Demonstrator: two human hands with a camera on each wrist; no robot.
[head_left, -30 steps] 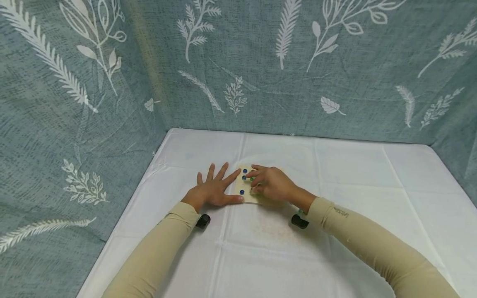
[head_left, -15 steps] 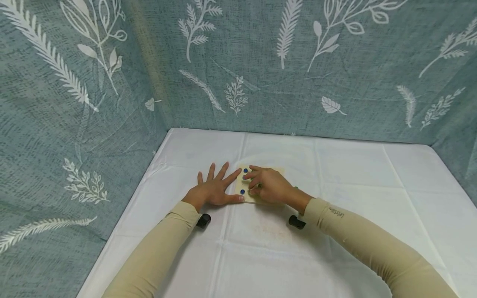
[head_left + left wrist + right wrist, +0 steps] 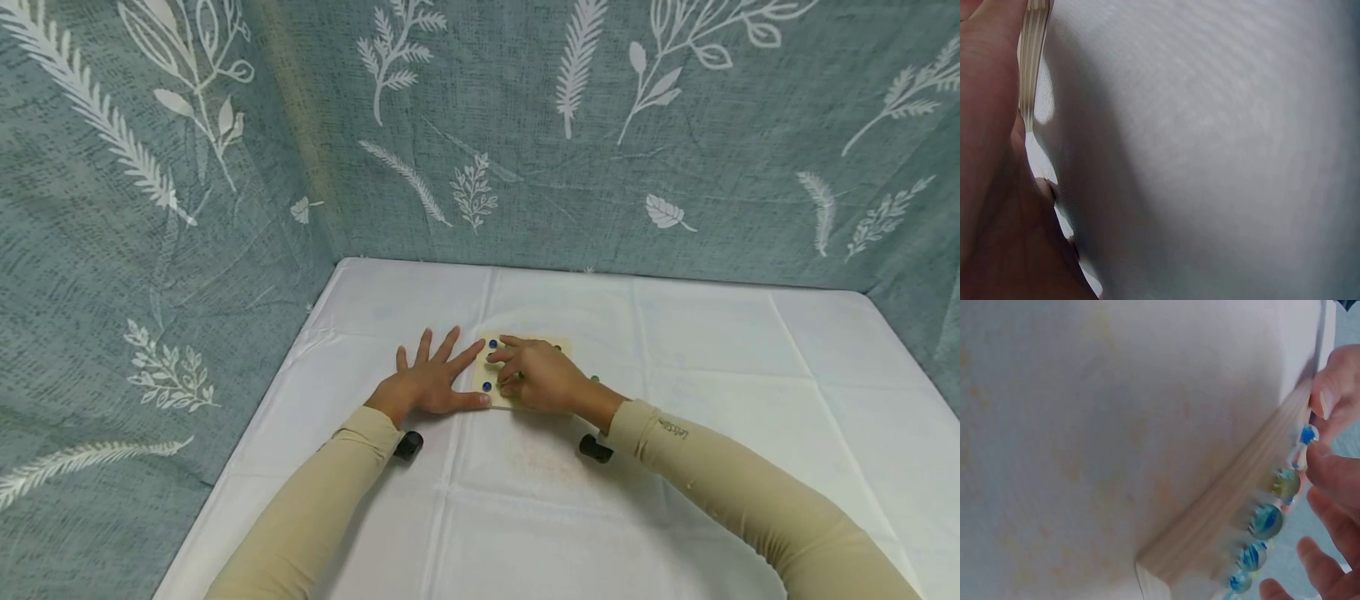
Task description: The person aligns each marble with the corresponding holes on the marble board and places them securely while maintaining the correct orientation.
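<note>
A small pale wooden board [image 3: 561, 343] lies on the white cloth [image 3: 675, 367], with several blue and green marbles [image 3: 487, 386] seated in it. My left hand [image 3: 429, 385] lies flat with its fingers spread, thumb and forefinger against the board's left edge [image 3: 1030, 56]. My right hand [image 3: 504, 367] covers most of the board with curled fingers. In the right wrist view a row of marbles [image 3: 1266, 520] sits along the board [image 3: 1222, 525], and a blue-white marble [image 3: 1307, 434] is pinched between the thumb [image 3: 1330, 394] and a fingertip.
Teal cloth walls with white leaf prints [image 3: 480, 125] close in the table on the left, back and right. A small green object [image 3: 594, 379] lies just right of the board. Black wrist cameras [image 3: 408, 444] sit under both sleeves.
My right hand has slid a little to the left across the board, hiding more of it. The left hand and the board have stayed put.
</note>
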